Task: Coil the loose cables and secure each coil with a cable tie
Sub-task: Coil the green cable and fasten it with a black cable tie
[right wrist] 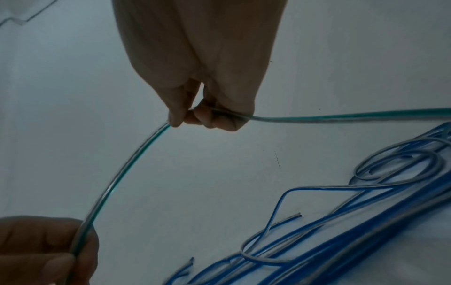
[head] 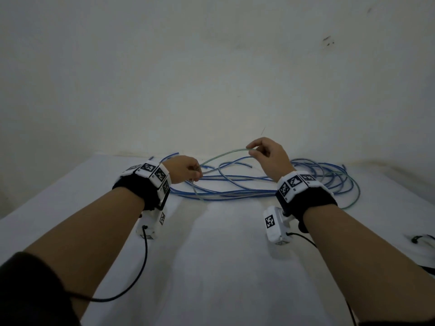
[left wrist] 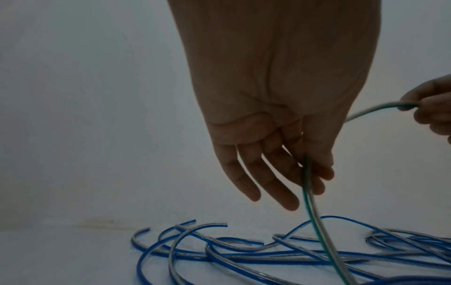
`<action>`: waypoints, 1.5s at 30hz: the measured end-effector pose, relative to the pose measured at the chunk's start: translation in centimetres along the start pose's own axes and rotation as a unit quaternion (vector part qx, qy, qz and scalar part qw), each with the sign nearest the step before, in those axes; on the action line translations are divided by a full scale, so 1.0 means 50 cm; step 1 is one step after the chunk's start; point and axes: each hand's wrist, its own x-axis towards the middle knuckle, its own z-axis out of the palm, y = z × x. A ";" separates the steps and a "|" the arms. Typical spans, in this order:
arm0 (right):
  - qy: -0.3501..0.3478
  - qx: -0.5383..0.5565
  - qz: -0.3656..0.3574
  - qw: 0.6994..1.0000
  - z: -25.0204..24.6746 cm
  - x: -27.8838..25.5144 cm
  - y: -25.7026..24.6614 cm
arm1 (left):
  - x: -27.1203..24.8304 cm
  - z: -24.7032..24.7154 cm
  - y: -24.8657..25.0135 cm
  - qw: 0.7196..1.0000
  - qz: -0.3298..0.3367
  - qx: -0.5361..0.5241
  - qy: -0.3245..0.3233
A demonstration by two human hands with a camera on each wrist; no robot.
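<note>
A green-and-clear cable (head: 221, 154) arcs between my two hands above the white table (head: 223, 267). My left hand (head: 190, 172) pinches it between thumb and forefinger just above the tangle, with the other fingers (left wrist: 268, 185) hanging straight. From that pinch the green cable (left wrist: 314, 221) drops into the pile. My right hand (head: 255, 149) is raised higher and to the right. It grips the same green cable (right wrist: 117, 179) in curled fingers (right wrist: 202, 117). Several loose blue-and-clear cables (head: 235, 184) lie tangled at the table's far edge.
A bare wall (head: 211, 67) rises directly behind the cable pile. More blue loops (head: 329, 177) spread to the right behind my right wrist. A small black item (head: 421, 238) lies at the table's right edge. Black cords trail from both wrist cameras.
</note>
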 end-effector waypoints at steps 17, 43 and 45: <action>0.071 0.071 0.093 0.991 -0.018 -0.015 -0.008 | -0.026 0.009 0.088 0.874 0.011 -0.485 0.014; -0.161 -0.128 -0.021 0.978 0.041 -0.056 -0.042 | 0.013 0.050 0.092 0.945 0.125 -0.167 0.252; -0.157 -0.131 -0.052 0.977 0.047 -0.057 -0.045 | 0.010 0.051 0.089 0.956 0.115 -0.137 0.234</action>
